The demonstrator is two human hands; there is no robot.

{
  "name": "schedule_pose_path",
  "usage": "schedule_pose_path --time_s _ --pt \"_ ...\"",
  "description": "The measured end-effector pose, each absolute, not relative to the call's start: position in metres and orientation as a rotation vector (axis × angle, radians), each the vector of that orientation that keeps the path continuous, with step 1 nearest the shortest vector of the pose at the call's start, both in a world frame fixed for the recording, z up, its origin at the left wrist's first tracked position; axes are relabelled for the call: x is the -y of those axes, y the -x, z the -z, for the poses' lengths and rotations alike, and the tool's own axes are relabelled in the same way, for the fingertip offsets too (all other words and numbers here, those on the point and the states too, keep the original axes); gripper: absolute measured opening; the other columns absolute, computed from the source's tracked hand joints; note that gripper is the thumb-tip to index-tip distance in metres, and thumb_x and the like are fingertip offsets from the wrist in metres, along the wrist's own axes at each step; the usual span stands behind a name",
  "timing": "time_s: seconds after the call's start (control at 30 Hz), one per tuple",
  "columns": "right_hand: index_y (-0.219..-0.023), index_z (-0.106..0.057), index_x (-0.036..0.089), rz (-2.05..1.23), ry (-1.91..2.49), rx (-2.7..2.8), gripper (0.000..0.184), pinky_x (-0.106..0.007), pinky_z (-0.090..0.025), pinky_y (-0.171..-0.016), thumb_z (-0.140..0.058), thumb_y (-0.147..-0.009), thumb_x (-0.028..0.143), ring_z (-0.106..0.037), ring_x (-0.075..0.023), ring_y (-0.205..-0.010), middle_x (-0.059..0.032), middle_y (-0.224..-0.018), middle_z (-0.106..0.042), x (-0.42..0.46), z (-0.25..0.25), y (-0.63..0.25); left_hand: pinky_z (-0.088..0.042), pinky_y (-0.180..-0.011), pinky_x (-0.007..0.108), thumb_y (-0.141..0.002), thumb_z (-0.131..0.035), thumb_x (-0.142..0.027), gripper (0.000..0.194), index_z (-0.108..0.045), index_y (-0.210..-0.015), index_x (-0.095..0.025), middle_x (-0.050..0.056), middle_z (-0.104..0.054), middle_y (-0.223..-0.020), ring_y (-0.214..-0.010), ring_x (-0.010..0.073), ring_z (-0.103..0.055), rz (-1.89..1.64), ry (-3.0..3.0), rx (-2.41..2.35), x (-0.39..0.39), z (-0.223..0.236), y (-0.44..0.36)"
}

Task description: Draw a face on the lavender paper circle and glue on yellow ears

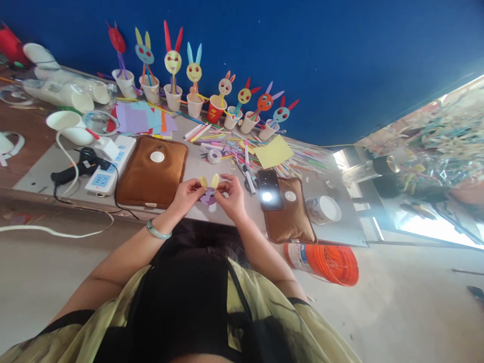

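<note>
Both my hands meet at the table's near edge over a small paper rabbit head, a purple disc with two yellow ears sticking up. My left hand pinches its left side, with a pale green bangle on that wrist. My right hand pinches its right side, fingers curled. Just behind the hands lie a tape roll and a heap of coloured straws and pens.
A row of finished paper rabbits in cups lines the blue wall. Two brown pouches, a phone, a glue gun, a power strip, coloured paper and cups share the table. An orange bucket lies below.
</note>
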State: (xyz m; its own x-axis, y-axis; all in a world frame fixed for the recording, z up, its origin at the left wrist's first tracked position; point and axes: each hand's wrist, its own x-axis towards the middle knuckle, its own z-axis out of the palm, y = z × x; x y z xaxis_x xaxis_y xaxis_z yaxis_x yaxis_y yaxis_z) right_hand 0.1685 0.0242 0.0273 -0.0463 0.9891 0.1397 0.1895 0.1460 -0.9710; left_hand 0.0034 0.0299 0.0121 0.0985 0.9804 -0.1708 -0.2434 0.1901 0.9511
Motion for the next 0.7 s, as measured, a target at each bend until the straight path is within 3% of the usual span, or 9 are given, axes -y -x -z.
schedule_pose_path --time_s 0.2,0.4,0.7 --pt "-0.118 -0.051 0.025 -0.995 1.244 1.441 0.048 -0.035 -0.056 -0.075 -0.068 -0.072 0.027 -0.067 -0.0175 -0.075 0.003 -0.082 -0.067 -0.027 -0.024 -0.167 -0.046 -0.056 0.023 -0.062 -0.085 -0.042 0.033 -0.064 -0.068 -0.017 -0.003 -0.061 -0.061 -0.056 0.0101 -0.055 -1.142 -0.966 -1.05 -0.03 -0.013 -0.005" --pt "-0.117 -0.05 0.025 -1.015 1.253 1.424 0.048 -0.031 -0.053 -0.068 -0.067 -0.072 0.028 -0.063 -0.016 -0.07 0.0052 -0.076 -0.062 -0.031 -0.024 -0.165 -0.053 -0.059 0.027 -0.06 -0.088 -0.048 0.042 -0.067 -0.077 -0.016 0.001 -0.068 -0.068 -0.061 0.0143 -0.063 -1.089 -0.908 -1.05 -0.03 -0.014 -0.006" --pt "-0.118 -0.051 0.025 -0.987 1.241 1.478 0.049 -0.03 -0.053 -0.071 -0.066 -0.071 0.026 -0.062 -0.0148 -0.071 0.0053 -0.078 -0.064 -0.035 -0.023 -0.165 -0.042 -0.051 0.022 -0.065 -0.083 -0.047 0.037 -0.059 -0.064 -0.019 -0.004 -0.058 -0.056 -0.053 0.0107 -0.054 -1.13 -1.04 -1.089 -0.033 -0.012 -0.004"
